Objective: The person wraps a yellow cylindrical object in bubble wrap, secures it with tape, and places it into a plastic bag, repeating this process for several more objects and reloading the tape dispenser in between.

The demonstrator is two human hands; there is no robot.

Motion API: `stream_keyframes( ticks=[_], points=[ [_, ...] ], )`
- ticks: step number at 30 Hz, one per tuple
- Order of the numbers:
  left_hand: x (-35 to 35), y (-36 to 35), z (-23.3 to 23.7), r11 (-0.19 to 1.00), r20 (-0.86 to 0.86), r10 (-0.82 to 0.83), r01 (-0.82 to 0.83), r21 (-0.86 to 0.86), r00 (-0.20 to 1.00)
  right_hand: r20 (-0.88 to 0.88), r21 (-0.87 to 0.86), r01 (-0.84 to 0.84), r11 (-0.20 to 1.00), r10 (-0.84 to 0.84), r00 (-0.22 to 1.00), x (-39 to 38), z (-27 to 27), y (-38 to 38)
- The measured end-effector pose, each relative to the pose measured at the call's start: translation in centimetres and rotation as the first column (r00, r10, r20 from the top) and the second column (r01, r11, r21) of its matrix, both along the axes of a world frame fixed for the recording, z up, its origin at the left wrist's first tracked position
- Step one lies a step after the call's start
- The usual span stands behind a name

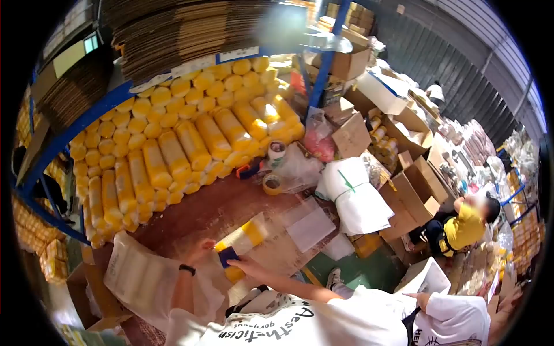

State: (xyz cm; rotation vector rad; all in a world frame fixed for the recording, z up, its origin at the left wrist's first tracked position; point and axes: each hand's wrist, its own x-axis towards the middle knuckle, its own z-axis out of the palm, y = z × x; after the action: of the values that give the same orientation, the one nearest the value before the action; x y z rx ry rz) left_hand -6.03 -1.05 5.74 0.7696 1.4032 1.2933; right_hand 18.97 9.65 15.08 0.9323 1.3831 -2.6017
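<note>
My right hand [245,265] is closed on a dark blue item [228,257] at the near side of the table [190,222]. My left hand [201,249], with a black band at the wrist, is just left of it; its fingers are too blurred to read. Between and beyond the hands lies a clear-wrapped yellow packet [253,233]. To its right are flat pale sheets [310,229]. A translucent plastic bag [156,277] spreads to the left of my left hand.
Yellow rolls [173,153] are stacked behind the table. Tape rolls [272,184], a white bundle [355,196] and open cartons [410,199] stand right. A person in yellow [464,228] sits farther right; another person's white sleeve [456,314] is near the bottom right.
</note>
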Motion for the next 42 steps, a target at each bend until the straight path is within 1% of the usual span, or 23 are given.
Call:
stream_keyframes(
  ticks=[1,2,5,6,8,9,10,11,12,13,14,17,19,23,26,29,32,35,36,37,38,41,42],
  points=[
    [1.1,-0.9,0.5,1.0,-0.104,0.003,-0.005,-0.013,0.995,-0.023,-0.063,-0.006,0.998,0.005,1.0,-0.1,4.2,0.7],
    [2.3,-2.0,1.0,1.0,-0.207,0.011,-0.016,-0.021,0.978,-0.042,0.03,0.015,0.999,-0.014,0.999,-0.9,2.9,1.2],
    [5.9,-1.9,0.5,0.99,-0.471,0.124,-0.14,0.001,0.873,0.017,-0.009,-0.002,1.0,0.002,1.0,-2.6,4.6,2.3],
    [7.2,-1.6,0.1,0.98,-0.544,0.175,-0.197,0.018,0.82,-0.016,-0.071,0.013,0.997,-0.015,1.0,-3.0,4.0,2.4],
    [8.4,-0.7,-1.1,0.951,-0.572,0.297,-0.292,0.104,0.765,-0.083,-0.206,0.029,0.978,-0.047,0.995,-3.6,2.3,2.5],
    [9.0,-0.6,-2.0,0.93,-0.583,0.355,-0.339,0.141,0.731,-0.07,-0.208,0.016,0.978,-0.032,0.997,-3.6,2.2,2.9],
    [9.4,-0.2,-3.5,0.859,-0.433,0.511,-0.454,0.234,0.742,-0.056,-0.214,0.005,0.977,-0.018,0.998,-3.7,2.4,3.2],
    [9.7,-0.9,-4.8,0.876,-0.535,0.471,-0.444,0.189,0.701,-0.043,-0.222,-0.006,0.975,-0.004,0.999,-3.8,2.7,3.3],
    [9.4,-0.5,-4.8,0.885,-0.632,0.431,-0.439,0.157,0.644,0.028,-0.231,0.028,0.973,-0.022,0.999,-3.7,4.2,3.3],
    [8.7,0.1,-4.7,0.889,-0.722,0.387,-0.439,0.129,0.574,0.019,-0.22,0.028,0.975,-0.025,1.0,-4.3,4.7,3.6],
    [8.9,0.1,-4.7,0.887,-0.742,0.382,-0.443,0.128,0.551,0.017,-0.217,0.032,0.976,-0.029,0.999,-4.3,4.9,3.4],
    [9.4,0.5,-3.7,0.878,-0.722,0.412,-0.454,0.152,0.555,0.004,-0.208,0.029,0.978,-0.029,1.0,-4.5,4.5,3.8],
    [9.7,0.3,-3.2,0.877,-0.713,0.416,-0.455,0.152,0.564,-0.013,-0.2,0.033,0.979,-0.036,0.999,-4.3,5.9,3.9],
    [10.1,0.4,-2.9,0.87,-0.716,0.424,-0.47,0.151,0.555,0.029,-0.09,0.138,0.986,-0.136,0.99,-4.5,5.9,3.8],
    [9.5,0.2,-3.6,0.871,-0.779,0.391,-0.47,0.141,0.49,0.03,-0.17,0.099,0.98,-0.095,0.995,-4.3,7.5,4.2],
    [9.3,0.6,-0.3,0.871,-0.853,0.247,-0.492,-0.014,0.46,0.056,-0.037,0.078,0.996,-0.076,0.996,-4.2,9.7,3.9],
    [8.8,1.1,0.4,0.838,-0.8,0.338,-0.545,0.017,0.496,0.006,0.136,0.069,0.988,-0.07,0.998,-4.7,7.1,3.8],
    [9.1,1.5,3.1,0.902,-0.963,0.242,-0.392,0.179,0.117,0.074,0.188,0.04,0.981,-0.054,0.996,-3.0,11.3,3.6],
    [8.5,1.6,2.5,0.922,-0.964,0.21,-0.361,0.139,0.165,0.078,0.288,0.084,0.954,-0.11,0.991,-3.6,9.8,3.5],
    [7.7,1.4,1.9,0.939,-0.961,0.172,-0.332,0.093,0.216,0.055,0.258,0.096,0.961,-0.114,0.992,-3.4,8.2,3.6],
    [7.8,0.9,2.2,0.952,-0.955,0.128,-0.303,0.043,0.268,0.034,0.224,0.106,0.969,-0.117,0.993,-2.7,8.8,3.6],
    [7.9,0.9,3.6,0.963,-0.991,-0.062,-0.253,-0.092,0.121,0.03,0.207,0.114,0.972,-0.123,0.992,-2.1,7.5,3.1],
    [8.2,0.2,3.0,0.967,-0.995,-0.054,-0.244,-0.073,0.082,0.039,0.225,0.117,0.967,-0.128,0.991,-1.9,6.8,2.8]
  ],
)
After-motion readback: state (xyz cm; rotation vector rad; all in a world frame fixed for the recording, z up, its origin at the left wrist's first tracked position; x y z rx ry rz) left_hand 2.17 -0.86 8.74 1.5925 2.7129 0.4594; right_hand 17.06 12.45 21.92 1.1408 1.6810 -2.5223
